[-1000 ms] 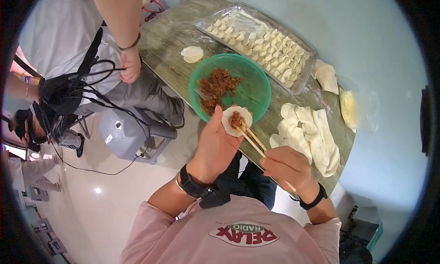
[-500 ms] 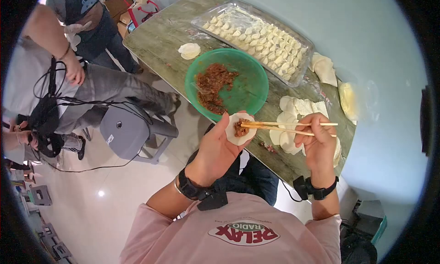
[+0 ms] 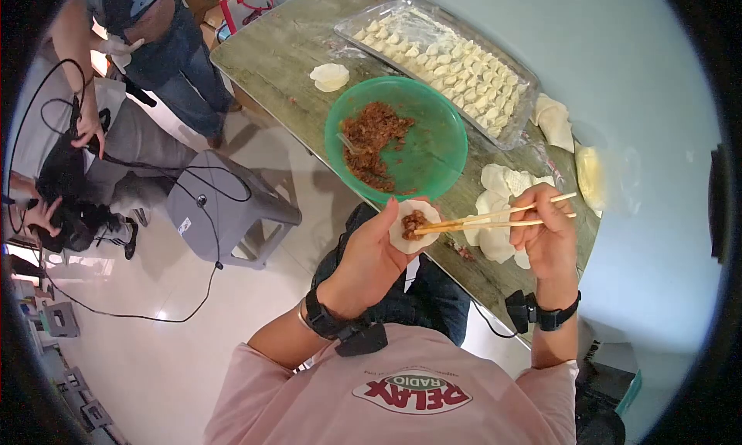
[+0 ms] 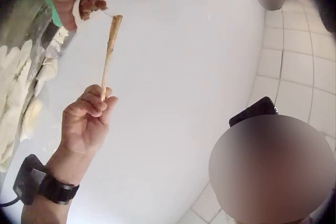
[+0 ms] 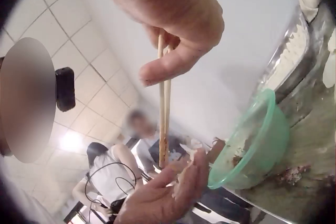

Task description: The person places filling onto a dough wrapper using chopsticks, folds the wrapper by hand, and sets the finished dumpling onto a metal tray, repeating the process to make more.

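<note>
My left hand [image 3: 367, 255] cradles a round white dumpling wrapper [image 3: 430, 241] beside the near rim of the green bowl, its thumb along the wrapper's edge. A lump of brown filling [image 3: 413, 222] sits in the wrapper's middle. Between the fingers and thumb of my right hand [image 3: 547, 232] is a pair of wooden chopsticks [image 3: 495, 218], pointing left. Their stained tips overlap the filling in the head view. From the left wrist, the chopsticks [image 4: 109, 56] show a small gap to the filling [image 4: 90, 4], with a thin strand between.
The green bowl [image 3: 456, 167] holds more filling. Behind it stands a metal tray [image 3: 528, 109] with rows of dumplings. Wrappers [image 3: 495, 240] lie at the right, others [image 3: 330, 77] at the back left. Past the table are a grey stool [image 3: 202, 213], cables and other people.
My right hand has swung outward to the right, turning the chopsticks from slanted to nearly level. The wrapper with filling has moved slightly right. A person at the left has shifted away from the stool.
</note>
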A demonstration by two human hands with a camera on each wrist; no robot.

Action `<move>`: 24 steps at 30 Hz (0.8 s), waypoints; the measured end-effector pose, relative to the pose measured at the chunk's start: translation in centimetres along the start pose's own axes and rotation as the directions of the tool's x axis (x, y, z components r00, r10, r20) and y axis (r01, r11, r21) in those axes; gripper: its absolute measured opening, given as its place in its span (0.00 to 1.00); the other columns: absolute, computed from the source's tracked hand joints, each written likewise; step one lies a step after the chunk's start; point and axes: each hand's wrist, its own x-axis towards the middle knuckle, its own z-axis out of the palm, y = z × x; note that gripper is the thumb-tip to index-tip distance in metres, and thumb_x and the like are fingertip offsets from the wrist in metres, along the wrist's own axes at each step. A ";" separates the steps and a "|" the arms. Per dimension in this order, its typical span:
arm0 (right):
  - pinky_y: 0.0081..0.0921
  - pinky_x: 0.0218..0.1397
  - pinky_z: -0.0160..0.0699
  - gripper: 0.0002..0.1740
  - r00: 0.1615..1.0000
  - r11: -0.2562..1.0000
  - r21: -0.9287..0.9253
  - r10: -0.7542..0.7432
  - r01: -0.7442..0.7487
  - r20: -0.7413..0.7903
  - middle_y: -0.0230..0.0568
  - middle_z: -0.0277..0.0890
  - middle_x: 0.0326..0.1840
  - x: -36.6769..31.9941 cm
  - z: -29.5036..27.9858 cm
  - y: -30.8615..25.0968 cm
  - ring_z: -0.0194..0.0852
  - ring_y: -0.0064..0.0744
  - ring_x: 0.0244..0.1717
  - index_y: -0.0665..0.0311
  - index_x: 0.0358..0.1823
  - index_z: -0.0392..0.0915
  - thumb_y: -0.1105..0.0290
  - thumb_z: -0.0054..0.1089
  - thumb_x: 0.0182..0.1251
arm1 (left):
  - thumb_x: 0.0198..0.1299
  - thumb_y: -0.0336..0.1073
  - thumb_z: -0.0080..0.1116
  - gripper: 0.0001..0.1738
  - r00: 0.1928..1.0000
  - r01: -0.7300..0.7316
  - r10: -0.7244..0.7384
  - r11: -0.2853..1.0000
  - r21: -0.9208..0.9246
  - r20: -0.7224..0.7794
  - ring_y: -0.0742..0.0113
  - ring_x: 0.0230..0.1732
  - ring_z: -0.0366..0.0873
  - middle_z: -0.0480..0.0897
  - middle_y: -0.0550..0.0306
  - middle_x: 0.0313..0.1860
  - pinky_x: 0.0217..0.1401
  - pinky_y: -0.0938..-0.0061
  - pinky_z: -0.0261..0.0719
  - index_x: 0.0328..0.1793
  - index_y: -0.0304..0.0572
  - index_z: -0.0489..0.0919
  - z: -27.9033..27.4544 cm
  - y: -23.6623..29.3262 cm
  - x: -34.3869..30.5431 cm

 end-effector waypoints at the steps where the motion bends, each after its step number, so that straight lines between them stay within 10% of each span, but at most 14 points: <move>1: 0.19 0.18 0.77 0.17 0.999 0.998 -0.066 0.021 -0.018 0.042 0.46 0.76 0.25 0.1 0.2 -0.1 0.77 0.31 0.18 0.73 0.31 0.73 0.61 0.51 0.67 | 0.71 0.50 0.32 0.27 1.000 0.011 -0.011 1.000 -0.006 0.007 0.60 0.62 0.69 0.72 0.48 0.59 0.66 0.67 0.66 0.63 0.34 0.64 0.1 0.1 -0.1; 24: 0.21 0.25 0.78 0.13 0.988 0.972 -0.213 -0.120 0.097 -0.098 0.44 0.76 0.29 13.2 3.4 7.7 0.77 0.31 0.22 0.71 0.39 0.75 0.65 0.52 0.67 | 0.71 0.47 0.35 0.24 0.985 -0.120 0.107 0.988 -0.096 -0.135 0.59 0.60 0.70 0.73 0.49 0.58 0.65 0.68 0.68 0.60 0.34 0.66 -3.3 2.5 0.4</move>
